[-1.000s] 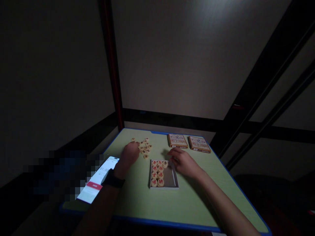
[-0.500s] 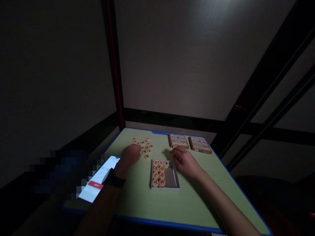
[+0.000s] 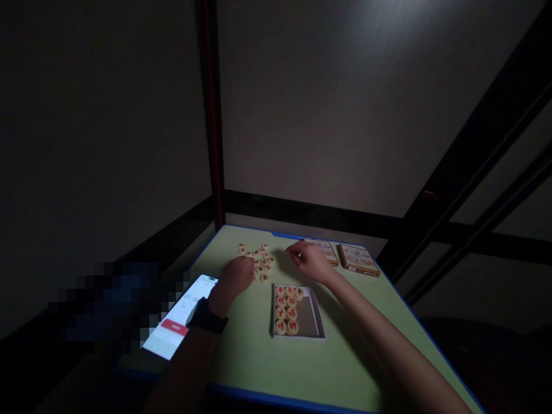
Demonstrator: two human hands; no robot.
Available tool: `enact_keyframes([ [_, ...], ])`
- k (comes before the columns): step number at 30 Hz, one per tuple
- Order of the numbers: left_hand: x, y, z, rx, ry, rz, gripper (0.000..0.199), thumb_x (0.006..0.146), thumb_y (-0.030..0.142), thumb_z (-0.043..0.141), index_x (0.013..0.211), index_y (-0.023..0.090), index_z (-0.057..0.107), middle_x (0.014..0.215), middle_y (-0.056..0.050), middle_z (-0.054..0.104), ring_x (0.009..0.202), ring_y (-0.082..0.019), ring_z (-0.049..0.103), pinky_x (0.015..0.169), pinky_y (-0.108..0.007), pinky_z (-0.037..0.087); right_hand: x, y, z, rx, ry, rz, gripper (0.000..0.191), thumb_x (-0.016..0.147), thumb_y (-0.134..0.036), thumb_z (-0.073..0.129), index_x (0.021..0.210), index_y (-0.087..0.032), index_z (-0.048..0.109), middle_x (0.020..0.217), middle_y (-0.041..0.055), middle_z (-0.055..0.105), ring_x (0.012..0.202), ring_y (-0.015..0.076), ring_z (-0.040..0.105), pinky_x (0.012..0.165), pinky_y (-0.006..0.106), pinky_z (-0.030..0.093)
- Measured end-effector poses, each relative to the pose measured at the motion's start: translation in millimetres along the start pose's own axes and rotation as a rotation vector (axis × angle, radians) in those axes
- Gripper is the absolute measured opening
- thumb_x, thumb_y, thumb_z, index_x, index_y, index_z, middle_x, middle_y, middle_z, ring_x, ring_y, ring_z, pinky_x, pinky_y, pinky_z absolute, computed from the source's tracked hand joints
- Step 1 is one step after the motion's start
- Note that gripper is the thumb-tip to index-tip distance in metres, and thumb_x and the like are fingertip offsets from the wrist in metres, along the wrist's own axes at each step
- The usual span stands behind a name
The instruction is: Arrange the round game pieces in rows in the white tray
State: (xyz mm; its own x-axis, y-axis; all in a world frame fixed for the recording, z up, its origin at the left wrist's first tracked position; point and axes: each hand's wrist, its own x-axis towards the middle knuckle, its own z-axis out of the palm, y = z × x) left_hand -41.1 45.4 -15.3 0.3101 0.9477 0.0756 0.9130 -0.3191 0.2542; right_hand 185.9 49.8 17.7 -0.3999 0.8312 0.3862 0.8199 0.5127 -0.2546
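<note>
My left hand rests at the near left side of a loose group of xiangqi pieces, its fingers curled down. What lies under those fingers, if anything, is hidden. My right hand hovers over the table to the right of the group, thumb and fingers slightly apart with nothing visible between them. Below it lies a shallow open box. Inside, red-marked round pieces fill two columns on the left, and one dark-marked piece sits at the top of a third column.
Two closed, printed boxes lie at the back right; my right hand partly covers the left box, while the right box shows fully. A lit phone lies at the left beside my watch. The green table has a blue edge.
My right hand has moved away from the open box, up and left toward the loose pieces. My left hand stays beside them. The whole view has shifted slightly.
</note>
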Motion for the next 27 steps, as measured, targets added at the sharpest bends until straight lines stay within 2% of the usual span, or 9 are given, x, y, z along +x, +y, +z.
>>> enact_keyframes([
  [3, 0, 3, -2.9, 0.008, 0.024, -0.017, 0.012, 0.081, 0.009, 0.054, 0.084, 0.017, 0.063, 0.099, -0.008, 0.068, 0.097, -0.021, 0.062, 0.085, -0.031, 0.046, 37, -8, 11, -0.062, -0.146, -0.040, 0.032, 0.078, -0.004, 0.053, 0.099, -0.015, 0.075, 0.101, 0.0093, 0.075, 0.089, 0.0193, 0.067, 0.077, 0.024, 0.045],
  [6, -4, 18, -8.8, 0.028, 0.086, 0.008, 0.014, 0.082, 0.011, 0.052, 0.084, 0.018, 0.064, 0.100, -0.009, 0.067, 0.095, -0.023, 0.063, 0.081, -0.033, 0.047, 67, -13, 28, -0.072, -0.232, -0.073, 0.034, 0.072, -0.001, 0.055, 0.092, -0.017, 0.076, 0.088, 0.0057, 0.076, 0.079, 0.0170, 0.067, 0.069, 0.021, 0.042],
  [8, -11, 33, -10.8, 0.030, 0.181, 0.100, 0.016, 0.084, 0.013, 0.048, 0.086, 0.019, 0.063, 0.100, -0.010, 0.067, 0.094, -0.023, 0.062, 0.081, -0.035, 0.048, 81, -15, 38, -0.081, -0.275, -0.087, 0.029, 0.071, -0.002, 0.056, 0.086, -0.017, 0.077, 0.080, 0.0044, 0.075, 0.073, 0.0161, 0.065, 0.064, 0.021, 0.039],
  [10, -20, 51, -8.5, 0.004, 0.286, 0.205, 0.013, 0.079, 0.018, 0.052, 0.088, 0.019, 0.062, 0.102, -0.009, 0.065, 0.093, -0.023, 0.061, 0.079, -0.035, 0.048, 90, -15, 46, -0.088, -0.302, -0.097, 0.025, 0.070, -0.005, 0.058, 0.082, -0.016, 0.076, 0.076, 0.0037, 0.074, 0.069, 0.0156, 0.062, 0.061, 0.022, 0.037],
  [12, -28, 66, -2.0, -0.045, 0.379, 0.328, 0.012, 0.074, 0.023, 0.055, 0.084, 0.019, 0.060, 0.089, -0.008, 0.063, 0.086, -0.023, 0.060, 0.074, -0.035, 0.049, 96, -13, 50, -0.093, -0.315, -0.104, 0.023, 0.071, -0.005, 0.058, 0.082, -0.015, 0.076, 0.075, 0.0033, 0.073, 0.068, 0.0148, 0.061, 0.061, 0.022, 0.036],
  [14, -35, 75, 6.5, -0.072, 0.433, 0.526, 0.010, 0.068, 0.025, 0.056, 0.075, 0.019, 0.057, 0.076, -0.006, 0.058, 0.077, -0.022, 0.058, 0.067, -0.035, 0.048, 101, -9, 52, -0.098, -0.320, -0.106, 0.024, 0.071, -0.005, 0.056, 0.082, -0.015, 0.075, 0.077, 0.0034, 0.073, 0.069, 0.0142, 0.061, 0.062, 0.022, 0.036],
  [17, -39, 81, 17.3, -0.079, 0.471, 0.722, 0.010, 0.064, 0.025, 0.054, 0.071, 0.018, 0.054, 0.069, -0.004, 0.054, 0.069, -0.019, 0.054, 0.059, -0.033, 0.046, 107, -3, 51, -0.102, -0.333, -0.095, 0.024, 0.073, -0.005, 0.055, 0.080, -0.015, 0.075, 0.078, 0.0045, 0.073, 0.072, 0.0149, 0.063, 0.064, 0.022, 0.037],
  [22, -41, 84, 25.1, -0.123, 0.584, 0.807, 0.011, 0.066, 0.030, 0.053, 0.067, 0.019, 0.053, 0.062, -0.002, 0.051, 0.059, -0.017, 0.052, 0.051, -0.031, 0.043, 107, 1, 48, -0.071, -0.383, -0.105, 0.023, 0.073, -0.005, 0.056, 0.079, -0.015, 0.076, 0.077, 0.0059, 0.074, 0.073, 0.0163, 0.065, 0.064, 0.022, 0.040],
  [27, -41, 90, 31.1, -0.140, 0.633, 0.890, 0.020, 0.070, 0.037, 0.051, 0.063, 0.019, 0.055, 0.056, -0.001, 0.048, 0.055, -0.016, 0.051, 0.049, -0.029, 0.043, 92, -11, 45, 0.002, -0.469, -0.201, 0.027, 0.069, 0.001, 0.057, 0.076, -0.017, 0.076, 0.069, 0.0002, 0.072, 0.064, 0.0120, 0.063, 0.061, 0.019, 0.039],
])
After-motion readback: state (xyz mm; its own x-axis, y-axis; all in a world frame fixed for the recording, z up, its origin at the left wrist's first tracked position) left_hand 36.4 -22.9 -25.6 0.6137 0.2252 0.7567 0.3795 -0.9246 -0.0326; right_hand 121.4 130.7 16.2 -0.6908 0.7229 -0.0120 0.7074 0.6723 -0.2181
